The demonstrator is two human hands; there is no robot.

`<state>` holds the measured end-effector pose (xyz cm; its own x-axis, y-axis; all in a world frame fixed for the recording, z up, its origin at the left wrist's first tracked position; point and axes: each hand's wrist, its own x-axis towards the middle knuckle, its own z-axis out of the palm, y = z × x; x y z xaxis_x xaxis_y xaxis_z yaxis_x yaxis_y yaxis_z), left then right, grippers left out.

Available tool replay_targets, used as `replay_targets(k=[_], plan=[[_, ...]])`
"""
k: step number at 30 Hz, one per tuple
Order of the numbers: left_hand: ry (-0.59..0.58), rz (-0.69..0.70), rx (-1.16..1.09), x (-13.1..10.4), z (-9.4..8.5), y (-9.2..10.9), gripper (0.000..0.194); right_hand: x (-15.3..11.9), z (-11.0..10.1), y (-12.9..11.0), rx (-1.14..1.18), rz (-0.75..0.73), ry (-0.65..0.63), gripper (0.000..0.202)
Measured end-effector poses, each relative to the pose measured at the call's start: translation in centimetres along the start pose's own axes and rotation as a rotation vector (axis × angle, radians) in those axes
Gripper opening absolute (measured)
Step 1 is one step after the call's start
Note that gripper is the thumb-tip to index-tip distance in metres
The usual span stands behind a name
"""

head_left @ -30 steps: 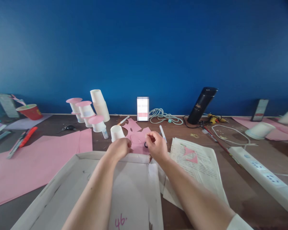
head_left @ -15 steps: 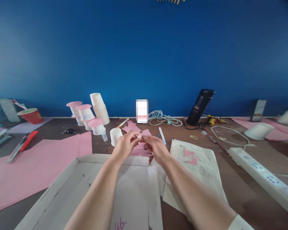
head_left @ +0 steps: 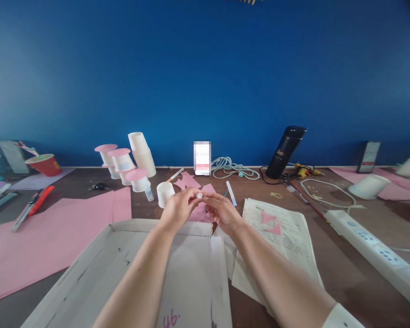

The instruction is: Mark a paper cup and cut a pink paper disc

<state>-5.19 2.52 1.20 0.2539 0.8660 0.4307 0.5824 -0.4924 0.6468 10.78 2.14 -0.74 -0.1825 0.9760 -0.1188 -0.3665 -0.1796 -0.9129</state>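
Above some pink paper scraps (head_left: 202,214), my two hands meet at the fingertips. My left hand (head_left: 177,207) is closed, pinching a small white round piece (head_left: 199,196), too small to name more exactly. My right hand (head_left: 224,210) is closed too, its fingertips touching that piece from the right; whatever else they grip is hidden. A dark rounded shape, perhaps a scissors handle, shows partly under the right fingers. Beside my left hand stands an upturned white paper cup (head_left: 165,195). Just behind the right hand lies a white pen-like stick (head_left: 231,193).
A shallow white box (head_left: 140,269) lies under my forearms. To the left are cups joined with pink discs (head_left: 123,162), pink sheets (head_left: 64,228) and a red box cutter (head_left: 43,200). On the right are printed pages (head_left: 287,237), a black flask (head_left: 285,152) and a power strip (head_left: 372,246).
My hands have barely moved; the right fingers have shifted slightly and curl more under the white piece. The dark rounded shape beneath them shows less.
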Motion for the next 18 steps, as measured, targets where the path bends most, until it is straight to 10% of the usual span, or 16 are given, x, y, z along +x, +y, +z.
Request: replay_targets(k=[18], plan=[[-0.074,-0.019,0.238,-0.02,0.7,-0.39,0.015,-0.3,0.73,0.01,0.11,0.073,0.047,0.032]])
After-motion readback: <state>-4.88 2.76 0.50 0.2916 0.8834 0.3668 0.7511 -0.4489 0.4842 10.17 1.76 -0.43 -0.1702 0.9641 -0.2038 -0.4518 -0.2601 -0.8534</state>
